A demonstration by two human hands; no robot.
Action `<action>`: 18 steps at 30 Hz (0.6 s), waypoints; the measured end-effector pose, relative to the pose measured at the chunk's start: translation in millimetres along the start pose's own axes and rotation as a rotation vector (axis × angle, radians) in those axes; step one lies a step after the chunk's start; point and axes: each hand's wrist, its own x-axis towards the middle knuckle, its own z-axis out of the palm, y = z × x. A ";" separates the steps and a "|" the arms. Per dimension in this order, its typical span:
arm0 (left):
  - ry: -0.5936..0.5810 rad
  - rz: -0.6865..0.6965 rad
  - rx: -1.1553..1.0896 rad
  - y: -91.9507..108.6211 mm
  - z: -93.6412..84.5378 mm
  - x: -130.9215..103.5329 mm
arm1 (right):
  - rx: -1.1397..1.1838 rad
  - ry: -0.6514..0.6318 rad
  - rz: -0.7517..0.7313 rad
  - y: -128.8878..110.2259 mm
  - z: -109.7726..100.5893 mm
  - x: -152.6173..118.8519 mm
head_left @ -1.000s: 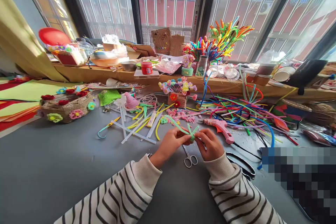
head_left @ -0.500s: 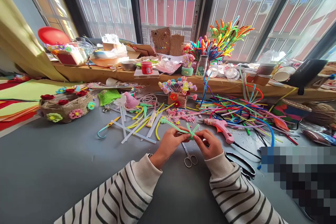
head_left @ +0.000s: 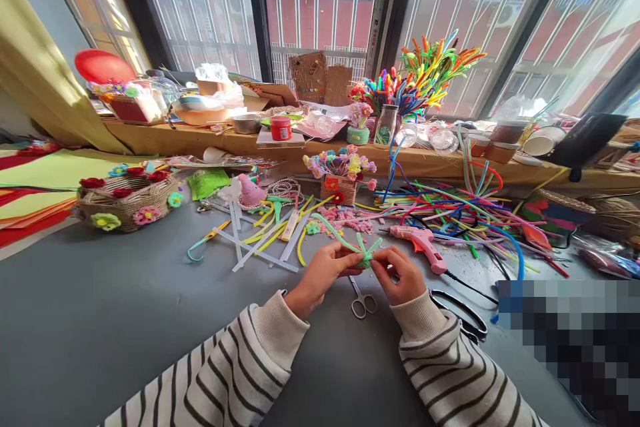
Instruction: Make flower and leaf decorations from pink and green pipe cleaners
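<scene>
Between my two hands is a light green pipe cleaner point(head_left: 367, 256), bent into a small bundle with short ends poking up and one long end arching off to the upper left. The thumb and fingers of my left hand point(head_left: 327, 273) pinch it from the left. From the right, my right hand point(head_left: 400, 275) grips the bundle with its fingertips. Parts of the pipe cleaner are hidden behind the fingers. Just below the hands, small scissors point(head_left: 363, 305) lie on the grey table. A pink glue gun point(head_left: 419, 244) rests to the right of my right hand.
Behind my hands lie glue sticks point(head_left: 235, 247), pink scraps point(head_left: 345, 219) and a small flower basket point(head_left: 339, 190). Loose pipe cleaners point(head_left: 450, 207) pile up at the right. A woven basket point(head_left: 127, 203) stands left. Black-handled scissors point(head_left: 463, 312) lie by my right sleeve.
The long green end now bows higher and further left, and the short ends have shifted slightly right. Both hands keep their pinch in nearly the same place.
</scene>
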 end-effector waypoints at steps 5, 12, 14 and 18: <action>-0.026 -0.014 0.035 1.2 1.3 -1.1 | 0.045 -0.012 0.062 -1.1 1.3 -1.1; -0.018 0.034 0.089 2.1 1.8 -0.6 | 0.369 -0.009 0.347 -2.7 3.5 -2.0; -0.023 0.041 0.106 2.4 1.8 -0.7 | 0.456 -0.017 0.385 -3.4 3.0 -1.0; -0.023 0.027 0.140 3.7 2.5 -1.8 | 0.570 -0.008 0.415 -2.8 3.0 0.3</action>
